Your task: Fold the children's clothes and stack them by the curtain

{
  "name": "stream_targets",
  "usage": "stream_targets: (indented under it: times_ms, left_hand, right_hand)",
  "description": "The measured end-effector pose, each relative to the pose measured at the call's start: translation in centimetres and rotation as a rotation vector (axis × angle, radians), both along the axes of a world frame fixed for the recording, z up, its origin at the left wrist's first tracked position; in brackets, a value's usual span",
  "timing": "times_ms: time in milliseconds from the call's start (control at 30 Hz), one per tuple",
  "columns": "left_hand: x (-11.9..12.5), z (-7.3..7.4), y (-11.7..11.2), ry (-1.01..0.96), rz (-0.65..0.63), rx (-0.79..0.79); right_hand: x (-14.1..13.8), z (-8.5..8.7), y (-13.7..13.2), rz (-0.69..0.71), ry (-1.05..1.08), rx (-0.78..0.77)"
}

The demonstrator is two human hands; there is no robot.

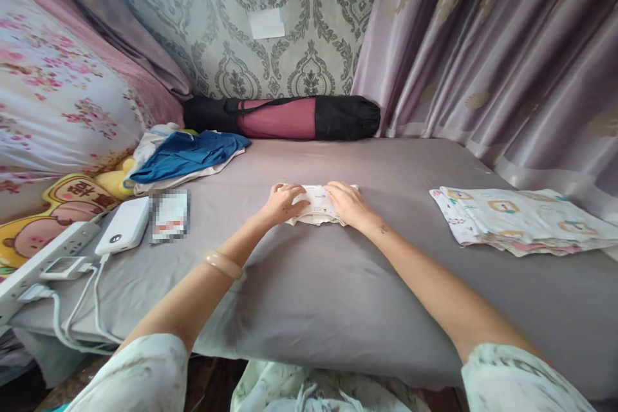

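Observation:
A small folded white cloth [316, 197] with a faint print and a wavy front edge lies on the grey bed sheet in front of me. My left hand [286, 204] is at its left side, fingers curled over the far edge and thumb on top. At the right side, my right hand [348, 203] has its fingers bent over the far corner. Both hands appear closed on the cloth, though the fingertips are partly hidden.
A stack of folded printed cloths [526, 219] lies at right, with blue and white clothes [188, 154] at back left. Left are a white power bank [123, 225], a power strip [58, 257] with cables and a plush toy [38, 232]. A black-and-red rolled bag [280, 119] lies along the wall.

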State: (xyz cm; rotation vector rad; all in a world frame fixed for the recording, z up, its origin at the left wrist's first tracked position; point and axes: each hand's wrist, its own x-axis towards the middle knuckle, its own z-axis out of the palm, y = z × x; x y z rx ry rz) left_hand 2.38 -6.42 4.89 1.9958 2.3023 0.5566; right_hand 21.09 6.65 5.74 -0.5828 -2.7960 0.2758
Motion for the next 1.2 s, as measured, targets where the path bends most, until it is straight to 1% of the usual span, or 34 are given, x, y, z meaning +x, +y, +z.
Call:
stream_targets:
  times_ms: [67, 133, 267, 433, 533, 600, 700, 767, 800, 900, 1000, 1100, 1200]
  left_hand:
    - [0.2, -0.5, 0.8, 0.001, -0.044, -0.074]
    - [0.2, -0.8, 1.0, -0.006, -0.09, -0.148]
    - [0.0, -1.3, 0.8, -0.023, -0.12, -0.25]
    - [0.0, -1.3, 0.9, -0.003, -0.107, -0.302]
    - [0.0, -1.0, 1.0, -0.016, -0.112, -0.308]
    - [0.3, -0.7, 1.2, -0.028, -0.115, -0.283]
    - [0.9, -0.7, 1.7, -0.003, -0.059, -0.147]
    - [1.5, -1.1, 2.0, 0.046, -0.008, -0.071]
    - [1.7, -1.4, 2.1, 0.073, 0.004, -0.06]
    - [2.2, -2.5, 2.3, 0.129, 0.011, -0.094]
    - [2.4, -3.1, 2.5, 0.147, 0.026, -0.133]
    - [2.3, -3.2, 2.6, 0.152, 0.037, -0.148]
    - [2.1, -2.8, 2.6, 0.143, 0.012, -0.159]
  right_hand:
    - [-1.4, -0.7, -0.5, 0.006, -0.067, -0.028]
    - [-2.0, -1.4, -0.9, 0.005, -0.142, -0.063]
    - [-1.6, -2.4, -1.0, -0.003, -0.189, -0.092]
    - [-1.4, -2.6, -0.9, -0.014, -0.193, -0.078]
    - [-1.6, -2.3, -0.8, -0.013, -0.209, -0.103]
    - [-2.0, -1.9, -0.6, -0.014, -0.215, -0.142]
    - [-2.6, -1.7, -0.5, -0.018, -0.151, -0.131]
    - [-3.0, -2.0, -0.5, -0.004, -0.109, -0.084]
    - [-3.2, -2.3, -0.6, 0.004, -0.102, -0.067]
    - [-3.4, -3.4, -0.7, 0.005, -0.102, -0.037]
    - [-3.4, -4.2, -0.7, 0.0, -0.102, -0.022]
    - [-3.5, -4.2, -0.6, -0.004, -0.117, -0.024]
    - [-3.5, -3.7, -0.5, 0.004, -0.134, -0.042]
